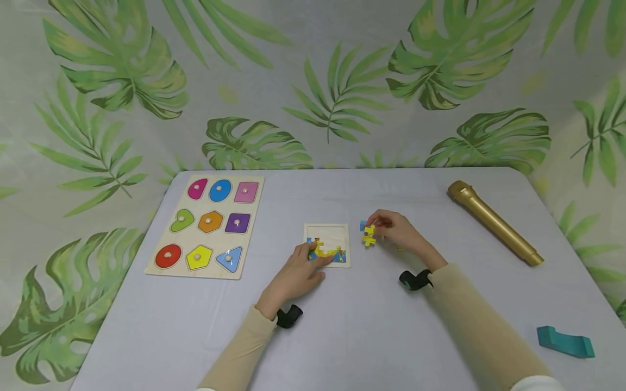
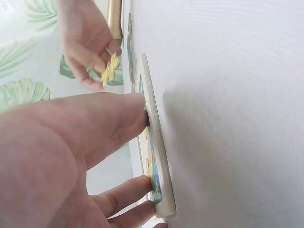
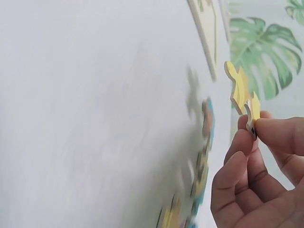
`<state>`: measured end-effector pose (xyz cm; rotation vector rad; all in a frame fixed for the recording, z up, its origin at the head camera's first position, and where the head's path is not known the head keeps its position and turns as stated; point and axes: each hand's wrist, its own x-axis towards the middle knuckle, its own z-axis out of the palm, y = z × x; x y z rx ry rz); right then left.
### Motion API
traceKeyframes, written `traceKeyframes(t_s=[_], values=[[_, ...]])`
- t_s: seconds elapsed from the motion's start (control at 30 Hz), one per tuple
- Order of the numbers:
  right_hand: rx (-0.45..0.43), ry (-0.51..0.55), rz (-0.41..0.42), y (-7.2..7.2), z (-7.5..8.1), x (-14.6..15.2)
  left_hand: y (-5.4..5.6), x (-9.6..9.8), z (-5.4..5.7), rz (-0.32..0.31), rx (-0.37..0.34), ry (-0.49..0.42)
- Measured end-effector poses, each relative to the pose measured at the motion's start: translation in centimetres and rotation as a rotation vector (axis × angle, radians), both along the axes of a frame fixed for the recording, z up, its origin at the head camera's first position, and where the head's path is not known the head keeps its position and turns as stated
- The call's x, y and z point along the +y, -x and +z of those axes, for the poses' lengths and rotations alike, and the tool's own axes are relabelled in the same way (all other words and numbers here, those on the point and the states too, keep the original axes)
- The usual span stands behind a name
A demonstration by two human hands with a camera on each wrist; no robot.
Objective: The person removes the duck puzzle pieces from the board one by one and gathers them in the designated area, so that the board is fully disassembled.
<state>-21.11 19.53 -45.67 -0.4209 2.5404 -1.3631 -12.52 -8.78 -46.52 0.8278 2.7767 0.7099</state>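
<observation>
A yellow jigsaw piece (image 1: 369, 235) is pinched between the thumb and fingers of my right hand (image 1: 402, 233), raised off the table just right of the small wooden puzzle board (image 1: 349, 239). In the right wrist view the jigsaw piece (image 3: 240, 88) stands up from the fingertips. My left hand (image 1: 295, 274) rests on the lower part of the board, thumb and fingers fairly straight against it. Yellow and blue pieces (image 1: 323, 251) fill the board's lower part; its upper part shows bare wood. Several loose pieces (image 3: 202, 175) lie beneath the right hand, mostly hidden in the head view.
A wooden shape board (image 1: 220, 206) with knobbed coloured shapes lies on the left. To the right is a gold microphone (image 1: 494, 222), and a teal curved block (image 1: 565, 342) lies near the right front. A leaf-patterned cloth (image 1: 337, 81) hangs behind the white table (image 1: 367, 336).
</observation>
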Motion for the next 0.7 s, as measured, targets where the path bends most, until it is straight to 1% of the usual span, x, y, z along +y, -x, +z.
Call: traceKeyframes(t_s=[0.13, 0.23, 0.43, 0.53, 0.7], values=[[-0.017, -0.011, -0.025, -0.3, 0.1, 1.9, 0.0, 0.0, 0.0, -0.005, 0.014, 0.004], [-0.018, -0.026, -0.027, -0.5, 0.1, 3.0, 0.0, 0.0, 0.0, -0.004, 0.015, 0.003], [-0.012, -0.073, -0.018, -0.6, -0.3, 3.9, 0.0, 0.0, 0.0, 0.005, 0.006, -0.003], [0.016, -0.114, -0.010, -0.7, -0.6, 3.7, 0.0, 0.1, 0.0, 0.009, 0.007, 0.004], [0.099, -0.189, 0.009, -0.9, -1.0, 3.2, 0.0, 0.1, 0.0, 0.015, 0.008, 0.004]])
